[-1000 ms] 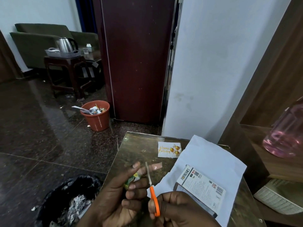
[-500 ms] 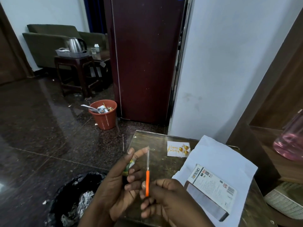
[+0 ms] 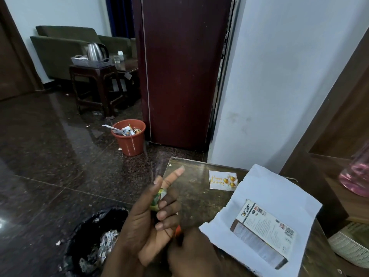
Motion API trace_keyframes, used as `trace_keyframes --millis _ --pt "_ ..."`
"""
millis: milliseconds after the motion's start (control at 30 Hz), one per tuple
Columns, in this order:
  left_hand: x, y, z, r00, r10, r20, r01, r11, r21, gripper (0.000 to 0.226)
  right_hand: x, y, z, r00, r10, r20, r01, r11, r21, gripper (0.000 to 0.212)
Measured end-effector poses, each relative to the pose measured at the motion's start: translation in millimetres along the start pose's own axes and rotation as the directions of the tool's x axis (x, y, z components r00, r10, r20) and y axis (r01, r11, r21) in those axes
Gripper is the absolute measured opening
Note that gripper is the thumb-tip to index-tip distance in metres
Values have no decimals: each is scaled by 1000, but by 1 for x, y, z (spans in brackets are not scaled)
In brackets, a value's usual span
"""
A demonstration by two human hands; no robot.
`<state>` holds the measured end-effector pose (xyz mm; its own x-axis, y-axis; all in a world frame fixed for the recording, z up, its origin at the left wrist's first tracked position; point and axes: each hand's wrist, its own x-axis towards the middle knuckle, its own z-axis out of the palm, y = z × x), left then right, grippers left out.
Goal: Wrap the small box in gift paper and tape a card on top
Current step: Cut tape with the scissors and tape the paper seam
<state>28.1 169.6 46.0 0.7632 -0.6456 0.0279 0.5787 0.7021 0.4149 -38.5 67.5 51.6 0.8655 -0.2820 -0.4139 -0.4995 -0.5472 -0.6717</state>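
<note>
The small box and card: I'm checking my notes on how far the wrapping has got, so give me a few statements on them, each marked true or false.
1. The small box lies on the white paper. True.
2. The paper is already folded over the box. False: it lies open beneath it, with the box's printed face showing.
3. The birthday card is taped on the box. False: it lies on the table, apart from the box.
4. The left hand holds a small green-and-yellow item. True.
5. The right hand rests on the box. False: it is beside the left hand, by something orange.
</note>
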Motion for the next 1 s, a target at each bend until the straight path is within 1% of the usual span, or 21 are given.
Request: trace_keyframes --millis 67,100,233,400,467,533,567,600,667,700,733,767,800,867,900,933,1000 --pt "-1 -2 1 1000 -12 11 12 999 36 80 -3 -4 8 995 -23 -97 17 998 -66 34" --pt "-1 -3 1 1000 -16 20 15 998 56 80 -2 -2 11 996 -38 -86 31 996 -81 34" --pt "-2 -5 2 999 -14 46 7 990 144 86 -1 -6 1 999 -22 -34 15 981 -195 36" --pt "-3 -7 3 995 -32 92 9 970 244 88 4 4 -9 993 -16 -116 -16 964 -265 28" --pt "-3 -8 4 992 -43 115 11 964 265 88 7 9 -8 987 -47 -153 4 963 -269 26" --pt "-3 -8 5 991 -49 124 11 957 290 88 7 13 -9 971 -117 -207 71 974 -217 20" --pt "-3 -8 5 991 -50 127 9 953 302 88 7 16 -11 950 -167 -265 119 975 -186 15" --pt "-3 -7 5 990 -50 129 8 951 308 88 9 19 -13 911 -224 -346 183 972 -147 12" --pt "-3 -7 5 991 -53 126 10 948 318 87 8 20 -20 793 -316 -521 342 938 -48 12" --pt "-2 -6 4 991 -57 121 14 944 328 88 5 16 -26 743 -327 -585 412 911 14 13" --pt "-3 -6 4 991 -60 116 17 939 343 88 2 13 -32 721 -329 -610 471 878 83 15" --pt "-3 -6 4 992 -61 110 18 933 361 89 -1 9 -40 732 -340 -590 516 842 156 16" --pt "-3 -7 5 994 -61 96 20 923 383 91 -4 7 -48 769 -358 -530 543 802 247 17" --pt "-4 -7 7 996 -68 58 36 900 434 97 -14 0 -61 858 -404 -318 512 729 454 17" --pt "-4 -8 8 996 -79 49 48 887 459 99 -17 0 -64 867 -438 -237 496 723 481 16" --pt "-4 -9 10 995 -91 47 57 873 484 100 -15 2 -65 859 -470 -205 510 741 438 16" --pt "-3 -10 10 992 -115 50 72 850 521 98 -9 11 -64 846 -503 -179 534 796 285 16"
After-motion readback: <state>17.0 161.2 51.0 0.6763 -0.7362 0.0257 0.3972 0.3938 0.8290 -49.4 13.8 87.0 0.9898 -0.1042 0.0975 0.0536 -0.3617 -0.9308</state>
